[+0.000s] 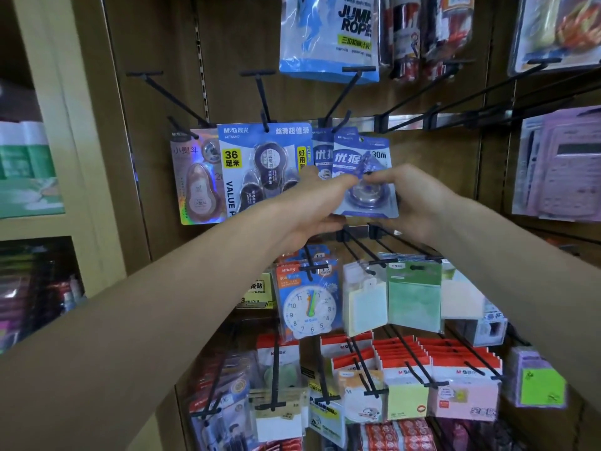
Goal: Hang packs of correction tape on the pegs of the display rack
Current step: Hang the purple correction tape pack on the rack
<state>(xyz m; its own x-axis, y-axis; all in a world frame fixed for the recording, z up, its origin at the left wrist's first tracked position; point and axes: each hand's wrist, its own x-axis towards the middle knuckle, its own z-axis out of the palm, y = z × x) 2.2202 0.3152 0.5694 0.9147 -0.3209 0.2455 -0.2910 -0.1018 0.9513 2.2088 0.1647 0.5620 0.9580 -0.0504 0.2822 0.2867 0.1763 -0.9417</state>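
A blue-and-white correction tape pack hangs at mid-height on the rack, its top hole near the tip of a black peg. My left hand grips its lower left edge. My right hand holds its right side, with fingertips pinching over the clear blister. A similar blue pack hangs just behind it. To the left hang a blue value pack of several tapes and a holographic pink pack, each on its own peg.
Long bare black pegs jut toward me at upper right and upper left. A jump-rope bag hangs above. Below hang a clock toy, sticky notes and red-topped packs. A cabinet stands left.
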